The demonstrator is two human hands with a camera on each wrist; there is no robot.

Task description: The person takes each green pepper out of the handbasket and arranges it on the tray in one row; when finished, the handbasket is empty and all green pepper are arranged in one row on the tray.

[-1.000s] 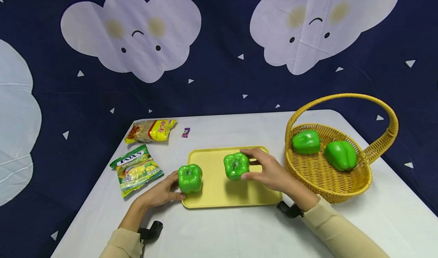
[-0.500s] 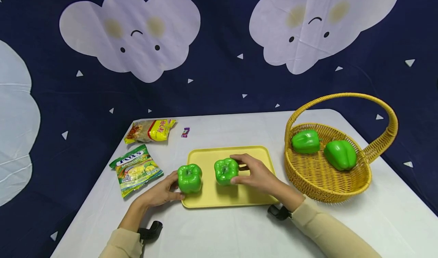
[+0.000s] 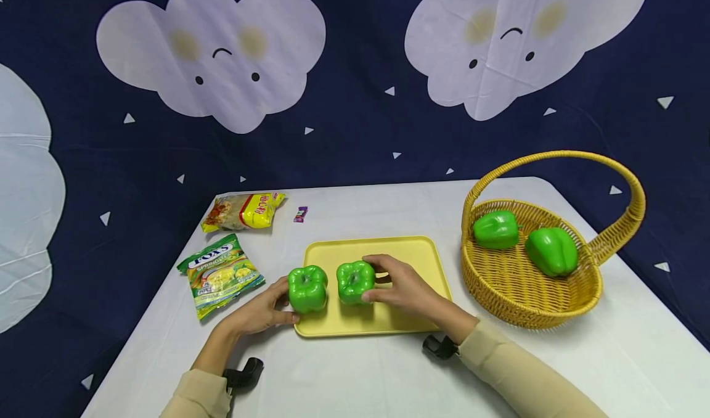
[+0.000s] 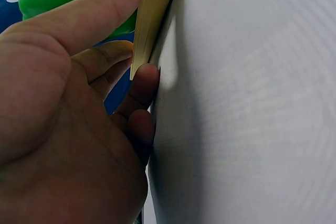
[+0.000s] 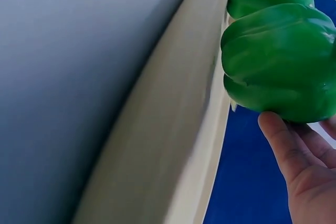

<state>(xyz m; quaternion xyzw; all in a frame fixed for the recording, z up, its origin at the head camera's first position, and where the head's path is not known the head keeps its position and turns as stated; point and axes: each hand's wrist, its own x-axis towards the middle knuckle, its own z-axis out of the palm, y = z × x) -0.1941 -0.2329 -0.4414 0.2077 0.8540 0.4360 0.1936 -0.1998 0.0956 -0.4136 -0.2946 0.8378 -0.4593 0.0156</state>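
Observation:
My right hand (image 3: pixel 405 287) holds a glossy green bell pepper (image 3: pixel 354 283) by its right side, thumb in front and fingers behind. In the right wrist view this pepper (image 5: pixel 281 64) overlaps the yellow tray's wall (image 5: pixel 157 129). A second green bell pepper (image 3: pixel 307 291) stands at the left end of the yellow tray (image 3: pixel 410 322), a narrow gap from the held one. My left hand (image 3: pixel 257 312) grips the tray's near left corner. The left wrist view shows its thumb (image 4: pixel 100 9) and fingertips at the tray's edge (image 4: pixel 152 14), below the green pepper.
A wicker basket (image 3: pixel 521 288) with a tall handle stands at the right, bearing two more green bell peppers (image 3: pixel 524 245). To the left lie a green candy bag (image 3: pixel 222 276), a yellow food packet (image 3: pixel 244 211) and a small purple candy (image 3: pixel 301 214) on the white tablecloth (image 3: pixel 344 375).
My right hand has carried its bell pepper leftward and slightly down over the tray, closer to the other pepper. The left hand and that left pepper have stayed put.

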